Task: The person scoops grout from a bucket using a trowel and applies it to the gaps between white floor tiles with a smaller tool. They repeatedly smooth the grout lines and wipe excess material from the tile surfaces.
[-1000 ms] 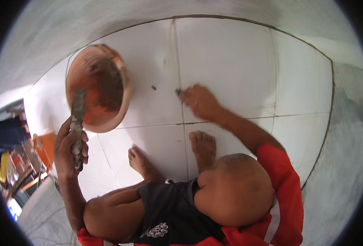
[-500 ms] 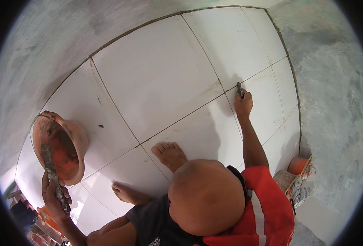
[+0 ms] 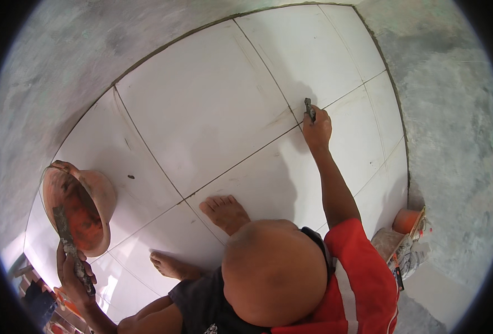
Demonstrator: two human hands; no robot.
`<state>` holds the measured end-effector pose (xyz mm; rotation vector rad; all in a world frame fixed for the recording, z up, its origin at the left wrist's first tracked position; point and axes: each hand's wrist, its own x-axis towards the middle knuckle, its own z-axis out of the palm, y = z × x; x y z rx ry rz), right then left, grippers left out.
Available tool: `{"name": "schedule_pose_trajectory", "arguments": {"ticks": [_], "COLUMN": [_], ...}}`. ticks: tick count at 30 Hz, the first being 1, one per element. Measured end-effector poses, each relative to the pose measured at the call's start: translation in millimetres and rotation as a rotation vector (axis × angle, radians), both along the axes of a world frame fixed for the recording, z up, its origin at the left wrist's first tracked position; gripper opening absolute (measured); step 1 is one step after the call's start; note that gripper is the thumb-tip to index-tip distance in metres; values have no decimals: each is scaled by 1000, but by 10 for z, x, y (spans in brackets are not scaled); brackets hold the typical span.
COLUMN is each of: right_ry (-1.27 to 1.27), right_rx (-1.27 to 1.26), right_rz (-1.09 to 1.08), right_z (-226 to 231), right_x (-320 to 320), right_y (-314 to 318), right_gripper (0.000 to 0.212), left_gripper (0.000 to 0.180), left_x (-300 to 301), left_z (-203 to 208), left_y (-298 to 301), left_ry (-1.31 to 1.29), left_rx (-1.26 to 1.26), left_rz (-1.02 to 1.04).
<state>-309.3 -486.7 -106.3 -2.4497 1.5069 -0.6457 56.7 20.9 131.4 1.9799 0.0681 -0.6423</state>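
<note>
In my left hand is a mortar-crusted scraper, gripped by its handle. The flat grey blade reaches over the rim of a tilted orange bucket, whose inside is stained dark. My right hand is closed round a small dark, dirty tool of a kind I cannot make out. It is held beside the crossing of the joints between large white floor tiles. Whether the tool's lower end touches the tile is hidden by the hand.
Bare grey plastered walls border the tiles at the far side and right. An orange container and a crumpled grey bag lie by the right wall. My bare feet stand on the tiles. Assorted objects crowd the lower left.
My right hand with the small tool has shifted left and slightly farther away, closer to the joint crossing. The left hand still holds the scraper at the bucket. The view has shifted slightly.
</note>
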Motion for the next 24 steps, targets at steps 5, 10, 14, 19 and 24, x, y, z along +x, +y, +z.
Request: {"name": "schedule_pose_trajectory", "arguments": {"ticks": [5, 10, 14, 19, 24], "right_ry": [67, -211, 241, -205, -342], "right_rx": [-100, 316, 352, 731, 1103], "right_rz": [474, 975, 1361, 968, 568], "right_z": [-292, 193, 277, 60, 276], "right_x": [575, 1104, 1198, 1276, 1507], "right_y": [854, 2006, 2152, 2475, 2005], "right_gripper": [38, 27, 27, 25, 31], "left_gripper": [37, 42, 44, 45, 45], "left_x": [7, -107, -139, -204, -272], "left_z": [-37, 40, 11, 140, 246], "left_y": [-114, -402, -388, -164, 90], "left_ry": [3, -32, -9, 25, 47], "left_rx": [-22, -6, -7, 1, -88], "left_rz": [-37, -37, -73, 57, 111]}}
